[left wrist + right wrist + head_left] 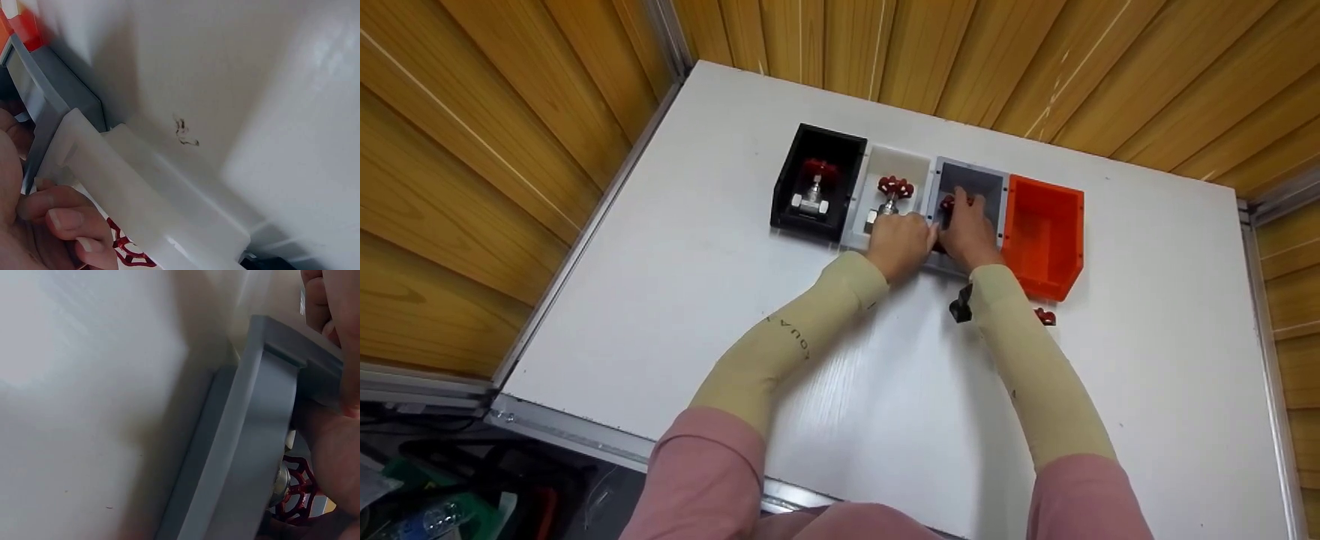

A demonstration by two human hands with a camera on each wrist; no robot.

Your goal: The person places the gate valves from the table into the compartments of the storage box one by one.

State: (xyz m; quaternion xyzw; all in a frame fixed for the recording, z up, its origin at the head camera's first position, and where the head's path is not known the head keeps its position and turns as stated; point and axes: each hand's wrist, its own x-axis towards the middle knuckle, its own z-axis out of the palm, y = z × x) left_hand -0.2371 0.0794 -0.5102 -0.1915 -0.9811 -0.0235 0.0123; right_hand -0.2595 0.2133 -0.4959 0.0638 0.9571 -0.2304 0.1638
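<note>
My right hand (969,234) reaches into the grey bin (971,171) and grips a valve with a red handwheel (301,489); fingers and bin wall hide much of its body. My left hand (898,244) is at the front of the white bin (901,161), fingers curled inside and thumb beside the grey bin, pinching the adjoining walls. Within the white bin lies a metal valve with a red handwheel (895,187), its lower part behind the left hand. Another red-wheeled valve (811,196) lies in the black bin (786,184).
An orange bin (1042,232) closes the row on the right. In front of the bins, a black piece (961,306) and a red handwheel (1045,316) sit partly behind the right forearm on the white table (675,270). Wood-patterned walls (930,60) border the table.
</note>
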